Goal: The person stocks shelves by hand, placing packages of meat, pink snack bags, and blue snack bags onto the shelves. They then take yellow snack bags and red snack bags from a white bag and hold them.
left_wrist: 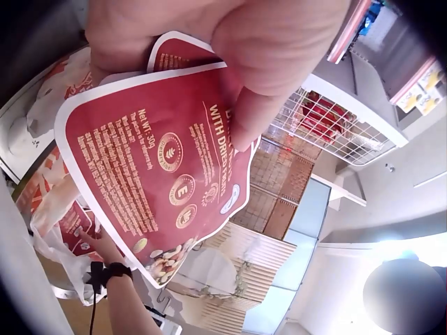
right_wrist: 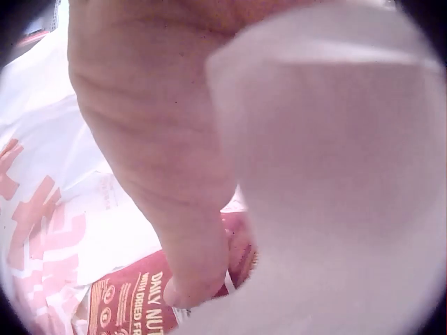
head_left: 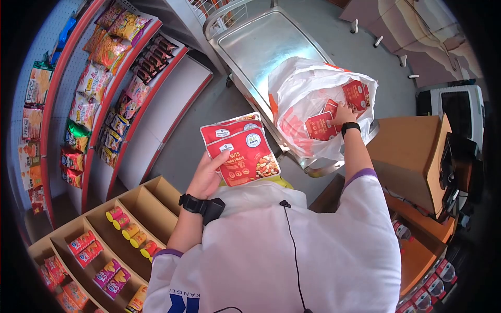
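The left hand (head_left: 207,175) pinches a small stack of red nut packets (head_left: 242,156) in front of the chest, thumb across the front one; the left wrist view shows the thumb (left_wrist: 255,115) on the red packet (left_wrist: 154,167). Inside the white plastic bag (head_left: 292,78), the right hand (head_left: 344,116) reaches among several red packets (head_left: 320,127). In the right wrist view the thumb (right_wrist: 195,265) lies on a red packet (right_wrist: 122,300); white plastic hides much of that hand, and its other fingertips are out of sight.
The bag rests on a metal cart (head_left: 266,41). Snack shelves (head_left: 117,78) stand at the left, above a cardboard divider box (head_left: 141,208) with small packs and cans. A large cardboard box (head_left: 404,151) is at the right, near an orange-brown surface (head_left: 417,250).
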The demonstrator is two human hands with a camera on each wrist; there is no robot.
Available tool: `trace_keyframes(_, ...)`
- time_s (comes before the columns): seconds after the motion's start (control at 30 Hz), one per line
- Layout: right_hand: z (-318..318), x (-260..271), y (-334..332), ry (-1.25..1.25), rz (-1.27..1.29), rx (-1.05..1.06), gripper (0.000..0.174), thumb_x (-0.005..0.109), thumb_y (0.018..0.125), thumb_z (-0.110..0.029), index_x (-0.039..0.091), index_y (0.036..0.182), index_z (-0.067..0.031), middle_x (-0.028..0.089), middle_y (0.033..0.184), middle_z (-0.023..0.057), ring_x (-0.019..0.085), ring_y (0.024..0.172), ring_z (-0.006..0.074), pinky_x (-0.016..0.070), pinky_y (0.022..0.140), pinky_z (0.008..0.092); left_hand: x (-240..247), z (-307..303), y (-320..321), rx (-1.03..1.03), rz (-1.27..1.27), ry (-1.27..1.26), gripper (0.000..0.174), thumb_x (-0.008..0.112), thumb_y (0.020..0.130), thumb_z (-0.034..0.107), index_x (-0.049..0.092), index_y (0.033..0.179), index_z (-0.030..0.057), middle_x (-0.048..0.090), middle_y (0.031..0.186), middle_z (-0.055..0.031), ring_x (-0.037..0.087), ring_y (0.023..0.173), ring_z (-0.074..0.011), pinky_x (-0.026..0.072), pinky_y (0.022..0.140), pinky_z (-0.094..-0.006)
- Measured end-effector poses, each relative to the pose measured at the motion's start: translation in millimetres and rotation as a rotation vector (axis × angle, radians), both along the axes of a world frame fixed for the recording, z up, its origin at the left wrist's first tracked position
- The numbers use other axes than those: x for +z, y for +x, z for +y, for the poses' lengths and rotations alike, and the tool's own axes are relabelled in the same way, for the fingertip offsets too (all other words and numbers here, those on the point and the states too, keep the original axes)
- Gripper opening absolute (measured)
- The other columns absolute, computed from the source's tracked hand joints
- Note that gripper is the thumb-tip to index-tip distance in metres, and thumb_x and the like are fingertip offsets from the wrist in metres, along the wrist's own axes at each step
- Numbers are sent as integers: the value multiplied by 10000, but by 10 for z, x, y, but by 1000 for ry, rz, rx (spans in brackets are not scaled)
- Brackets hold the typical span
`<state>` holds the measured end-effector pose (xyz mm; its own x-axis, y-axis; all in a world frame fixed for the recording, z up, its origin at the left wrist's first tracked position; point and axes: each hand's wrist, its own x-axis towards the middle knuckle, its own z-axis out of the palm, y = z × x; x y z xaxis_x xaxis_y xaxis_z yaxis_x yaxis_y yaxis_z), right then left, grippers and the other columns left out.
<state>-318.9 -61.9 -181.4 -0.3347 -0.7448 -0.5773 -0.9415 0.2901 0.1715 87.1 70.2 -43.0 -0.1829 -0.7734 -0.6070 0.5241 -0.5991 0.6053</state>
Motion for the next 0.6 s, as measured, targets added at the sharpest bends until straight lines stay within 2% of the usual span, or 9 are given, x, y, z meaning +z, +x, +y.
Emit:
trace_keyframes(0.13,-31,-4,25,-6,21,204,947,826,540,-353,355,1333,-136,415,1315,108,364,1243,313,329,978,548,5,12,-14,24,17,9,441,610,849,137,401,1231,60,513,1206,-66,507,1103,-175,427,931,-349)
trace_keyframes(0.2,-21,-24,7,-109,-170,274,825,828,519,-192,457,1256,-200,444,1271,104,381,1219,319,361,975,508,7,5,-26,7,-4,-17,449,616,845,144,403,1232,61,511,1210,-67,502,1109,-172,425,932,-348)
trace_keyframes(0.23,-30,-108,-44,-106,-171,277,825,828,519,-192,457,1256,-200,444,1271,104,381,1219,319,361,975,508,3,5,-28,10,-4,-14,449,616,845,144,403,1232,61,511,1210,-67,502,1109,-172,425,932,-348)
trace_keyframes(0.3,-86,-319,-154,-207,-446,281,786,799,482,-59,510,1195,-220,438,1268,102,397,1201,331,396,967,440,-1,-5,-24,1,-20,-19,451,617,844,142,404,1234,62,510,1212,-66,496,1118,-167,422,933,-346)
trace_keyframes(0.33,-105,-336,-150,-207,-448,281,786,799,482,-59,510,1195,-220,438,1268,102,397,1201,331,396,967,440,19,-11,-29,1,-22,-18,451,617,844,142,404,1234,62,510,1212,-66,496,1118,-167,422,933,-346)
trace_keyframes(0.4,-129,-366,-153,-153,-613,250,804,781,463,-26,501,1201,-181,497,1217,125,470,1129,350,431,931,376,73,-28,-51,-11,-37,-33,455,616,844,140,402,1239,64,512,1211,-63,491,1123,-165,419,935,-340)
trace_keyframes(0.43,-131,-313,-113,-153,-614,249,804,781,463,-26,501,1201,-181,497,1217,125,470,1129,350,431,931,376,73,-31,-52,-12,-39,-33,455,616,844,140,402,1239,64,512,1211,-63,491,1123,-165,419,935,-340)
trace_keyframes(0.53,-135,-141,-37,-83,-475,201,706,764,488,-26,542,1152,-120,574,1121,156,541,1042,341,453,886,361,72,-35,-68,-18,-30,-20,455,617,844,140,404,1239,66,516,1206,-61,494,1120,-163,417,936,-334)
trace_keyframes(0.6,-141,-153,-108,-4,-420,244,543,758,509,-45,597,1027,-51,621,1018,177,578,976,332,461,855,355,81,-37,-72,-24,-29,-36,446,617,843,138,414,1233,66,522,1198,-61,499,1112,-162,421,931,-331)
